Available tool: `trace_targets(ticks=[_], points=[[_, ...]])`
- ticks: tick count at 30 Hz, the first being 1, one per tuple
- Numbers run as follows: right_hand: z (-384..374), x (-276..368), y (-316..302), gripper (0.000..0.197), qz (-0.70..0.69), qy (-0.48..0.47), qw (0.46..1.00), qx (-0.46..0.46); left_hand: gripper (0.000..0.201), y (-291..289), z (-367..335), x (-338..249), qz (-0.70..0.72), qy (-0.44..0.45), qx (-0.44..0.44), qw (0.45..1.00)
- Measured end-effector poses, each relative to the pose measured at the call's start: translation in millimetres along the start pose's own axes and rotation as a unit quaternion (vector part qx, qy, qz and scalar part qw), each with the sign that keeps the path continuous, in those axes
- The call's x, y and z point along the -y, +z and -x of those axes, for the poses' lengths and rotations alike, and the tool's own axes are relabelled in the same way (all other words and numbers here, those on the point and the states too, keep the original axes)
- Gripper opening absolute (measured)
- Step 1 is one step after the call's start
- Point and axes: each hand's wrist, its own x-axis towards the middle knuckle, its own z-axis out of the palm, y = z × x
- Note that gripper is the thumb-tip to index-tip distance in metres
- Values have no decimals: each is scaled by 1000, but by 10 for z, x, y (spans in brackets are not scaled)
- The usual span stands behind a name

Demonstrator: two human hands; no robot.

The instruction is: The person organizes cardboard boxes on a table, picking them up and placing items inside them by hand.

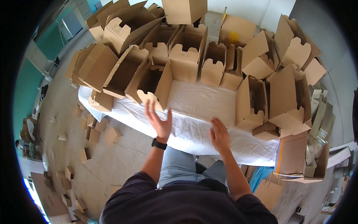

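Note:
My left hand, a dark watch on its wrist, is raised with fingers spread at the front of an open cardboard box. The fingertips overlap the box's notched front flap; I cannot tell whether they touch it. Over the white cloth near the table's front edge is my right hand, fingers stretched out and holding nothing. To its right stands another tall open box, its inside partly in shadow. Bare cloth lies between the two hands.
Several open cardboard boxes crowd the back and sides of the table. A large carton with grey-white pieces stands at the right end. Small boxes lie on the floor to the left. A blue plastic sheet is below the table edge.

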Motion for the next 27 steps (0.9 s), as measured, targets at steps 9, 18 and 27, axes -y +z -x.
trace_targets(ticks=[9,18,27], points=[[16,-43,10,37,2,-9,1000,-14,36,-572,-1278,444,-63,11,-166,984],[4,17,-34,37,-13,3,1000,-15,37,-606,-1503,779,-94,13,-169,981],[-7,14,-31,35,-6,2,1000,-29,40,-799,-1478,310,-64,148,-288,944]])
